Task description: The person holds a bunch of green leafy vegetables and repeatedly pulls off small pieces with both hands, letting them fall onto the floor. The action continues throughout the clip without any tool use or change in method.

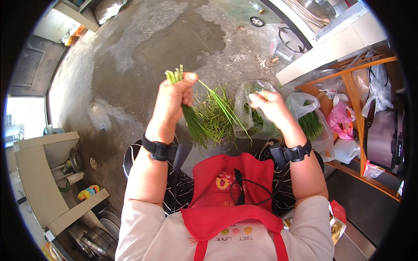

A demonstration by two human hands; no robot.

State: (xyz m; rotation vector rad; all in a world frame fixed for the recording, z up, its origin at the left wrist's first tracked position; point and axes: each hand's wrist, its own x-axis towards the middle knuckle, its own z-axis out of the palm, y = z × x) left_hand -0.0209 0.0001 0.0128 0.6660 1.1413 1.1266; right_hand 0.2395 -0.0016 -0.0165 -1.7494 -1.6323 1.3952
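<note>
My left hand (178, 93) grips a bunch of garlic chives (192, 119), pale cut ends up and dark leaves hanging down. A few long loose chive stalks (225, 106) slant from beside its thumb down to the right. Fingers curled, my right hand (269, 104) pinches a small pale-green bit of stalk in front of a clear plastic bag (243, 98) with greens inside. Between the hands, a heap of chive trimmings (214, 112) lies on the floor. Right of my right wrist, a second plastic bag (300, 101) holds more upright chives (310, 124).
Around me is a concrete floor (137, 19) with a damp patch. A wooden rack (354, 98) with bags and a pot (380, 140) stands on the right. Shelves (42, 176) with pans are at left. A red apron (209, 182) covers my lap.
</note>
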